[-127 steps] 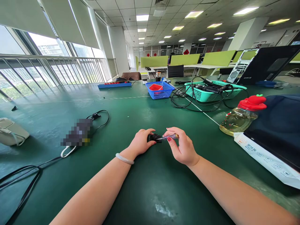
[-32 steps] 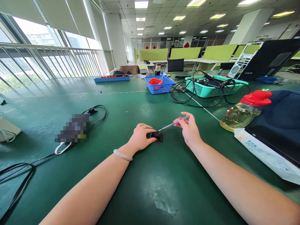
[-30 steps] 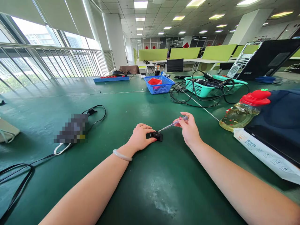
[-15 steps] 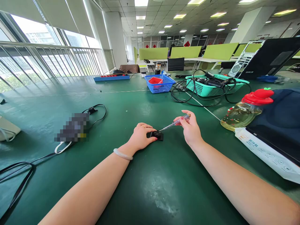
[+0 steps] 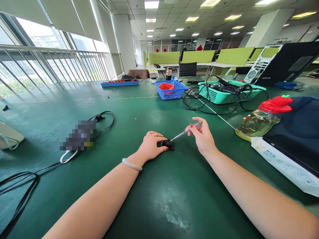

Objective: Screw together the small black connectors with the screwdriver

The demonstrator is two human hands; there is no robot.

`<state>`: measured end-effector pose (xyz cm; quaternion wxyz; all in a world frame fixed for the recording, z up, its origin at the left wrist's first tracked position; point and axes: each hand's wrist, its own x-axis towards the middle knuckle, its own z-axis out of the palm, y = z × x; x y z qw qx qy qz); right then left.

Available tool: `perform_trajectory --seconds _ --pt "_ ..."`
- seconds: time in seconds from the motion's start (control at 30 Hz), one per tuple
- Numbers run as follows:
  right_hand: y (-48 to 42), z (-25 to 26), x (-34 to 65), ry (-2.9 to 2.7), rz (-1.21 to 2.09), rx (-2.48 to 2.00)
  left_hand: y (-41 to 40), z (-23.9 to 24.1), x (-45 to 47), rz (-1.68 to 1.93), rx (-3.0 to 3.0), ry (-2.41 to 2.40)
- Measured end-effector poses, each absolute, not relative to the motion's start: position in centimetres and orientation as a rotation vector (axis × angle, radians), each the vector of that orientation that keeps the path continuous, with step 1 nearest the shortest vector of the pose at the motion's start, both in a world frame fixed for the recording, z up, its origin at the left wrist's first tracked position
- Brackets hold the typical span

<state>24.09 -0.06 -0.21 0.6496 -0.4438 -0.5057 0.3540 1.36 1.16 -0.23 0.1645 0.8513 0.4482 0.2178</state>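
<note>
Centrally placed: a small black part (image 5: 169, 144) on a green table (image 5: 139, 199)

Head view: the black part lies on the table in front of the person, well in from the side edges of view. The left hand (image 5: 151, 146) is clamped on its left end, thumb on the near side and fingers on the far side, with a pale bracelet (image 5: 132, 165) round the wrist. The right hand (image 5: 202, 136) has thumb and fingers closed on the handle of a screwdriver (image 5: 186, 132). Its shaft slants down to the left, the tip at the top of the black part; whether it touches cannot be told. Tabletop stretches between the hands and a blue basket (image 5: 171, 95), which stands well beyond them. Right of that, a green basket (image 5: 219, 97) has black cables (image 5: 241, 89) hanging over its rim onto the table. Toward the right edge, a red-topped bottle (image 5: 259, 122) is just beside a white box (image 5: 284, 166), both well apart from the right hand. Well left of the left hand lies a blurred object (image 5: 79, 135).
</note>
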Motion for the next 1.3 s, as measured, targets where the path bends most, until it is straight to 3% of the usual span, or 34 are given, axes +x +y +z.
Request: perform_trajectory --seconds 0.7,1.3 --pt "0.29 -0.52 23.85 -0.829 1.054 -1.141 1.17 -0.22 1.39 0.604 2.437 1.188" --pt "-0.21 -0.27 23.77 -0.980 1.084 -1.106 0.66 -0.14 1.42 0.511 2.523 0.967"
